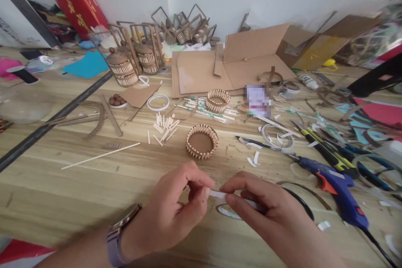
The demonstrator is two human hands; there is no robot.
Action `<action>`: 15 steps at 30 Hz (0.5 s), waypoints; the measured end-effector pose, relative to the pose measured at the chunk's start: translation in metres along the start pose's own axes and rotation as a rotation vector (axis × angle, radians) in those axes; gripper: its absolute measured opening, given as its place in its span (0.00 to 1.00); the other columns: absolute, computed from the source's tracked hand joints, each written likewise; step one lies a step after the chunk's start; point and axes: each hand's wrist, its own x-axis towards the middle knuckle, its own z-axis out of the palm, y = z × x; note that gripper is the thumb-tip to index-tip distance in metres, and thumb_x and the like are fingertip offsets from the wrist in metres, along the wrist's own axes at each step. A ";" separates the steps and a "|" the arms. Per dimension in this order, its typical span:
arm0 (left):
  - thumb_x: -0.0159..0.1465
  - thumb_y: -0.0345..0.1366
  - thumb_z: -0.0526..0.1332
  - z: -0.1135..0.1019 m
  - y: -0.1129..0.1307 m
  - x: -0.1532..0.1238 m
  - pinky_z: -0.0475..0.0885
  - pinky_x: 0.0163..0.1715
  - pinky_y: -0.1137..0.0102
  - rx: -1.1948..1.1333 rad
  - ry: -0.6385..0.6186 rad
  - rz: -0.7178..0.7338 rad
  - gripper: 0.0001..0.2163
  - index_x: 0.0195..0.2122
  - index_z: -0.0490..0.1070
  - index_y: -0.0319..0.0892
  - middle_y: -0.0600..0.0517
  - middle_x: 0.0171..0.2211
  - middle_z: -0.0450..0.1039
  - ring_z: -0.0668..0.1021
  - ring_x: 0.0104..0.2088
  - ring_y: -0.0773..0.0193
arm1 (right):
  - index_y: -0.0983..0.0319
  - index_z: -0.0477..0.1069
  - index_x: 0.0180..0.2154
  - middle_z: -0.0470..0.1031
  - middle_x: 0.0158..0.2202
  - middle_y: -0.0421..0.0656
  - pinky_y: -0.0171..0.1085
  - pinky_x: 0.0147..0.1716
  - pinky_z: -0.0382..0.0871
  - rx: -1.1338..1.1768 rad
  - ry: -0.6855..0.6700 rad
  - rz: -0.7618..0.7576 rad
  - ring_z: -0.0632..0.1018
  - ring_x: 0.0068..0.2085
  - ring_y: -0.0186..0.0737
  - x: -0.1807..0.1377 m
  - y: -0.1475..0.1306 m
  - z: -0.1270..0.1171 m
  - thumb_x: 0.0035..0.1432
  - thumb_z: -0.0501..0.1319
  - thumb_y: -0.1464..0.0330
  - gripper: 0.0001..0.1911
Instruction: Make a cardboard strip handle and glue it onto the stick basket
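Between my fingertips a short white strip of tape (217, 194) is stretched low over the table. My left hand (184, 203), with a watch (124, 222) on its wrist, pinches one end between thumb and forefinger. The other end is pinched by my right hand (257, 205). A white ring with green print (230, 212), apparently a tape roll, shows partly beneath my right hand; the rest is hidden. Just beyond my hands stands a small round basket (202, 142) with a brown base and a wall of short wooden sticks. A similar stick ring (217, 101) lies farther back.
Loose short sticks (165, 125) lie left of the basket. To the right are a blue glue gun (334, 188), a yellow-black cutter (325, 150) and a tape roll (278, 136). Cardboard (201, 73) and handled stick baskets (122, 69) stand at the back.
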 end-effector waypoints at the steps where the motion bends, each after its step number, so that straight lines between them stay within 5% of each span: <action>1: 0.66 0.25 0.55 0.000 0.000 0.000 0.64 0.28 0.77 -0.016 -0.005 -0.014 0.08 0.41 0.66 0.45 0.57 0.30 0.67 0.69 0.28 0.71 | 0.55 0.77 0.29 0.68 0.20 0.38 0.34 0.21 0.60 0.004 0.002 -0.004 0.67 0.22 0.35 0.000 0.000 0.001 0.57 0.60 0.60 0.10; 10: 0.68 0.36 0.57 -0.002 -0.004 0.003 0.61 0.21 0.79 -0.260 -0.100 -0.302 0.05 0.42 0.69 0.44 0.56 0.29 0.66 0.66 0.24 0.72 | 0.56 0.75 0.27 0.69 0.24 0.37 0.33 0.20 0.55 0.185 0.056 0.118 0.61 0.22 0.30 -0.003 -0.004 0.005 0.53 0.63 0.60 0.08; 15: 0.66 0.34 0.58 -0.008 -0.003 0.013 0.63 0.24 0.79 -0.096 -0.210 -0.339 0.07 0.42 0.75 0.44 0.53 0.32 0.69 0.70 0.30 0.70 | 0.57 0.75 0.28 0.71 0.25 0.38 0.32 0.18 0.54 0.161 0.012 0.041 0.63 0.21 0.30 -0.001 0.002 0.001 0.54 0.62 0.61 0.08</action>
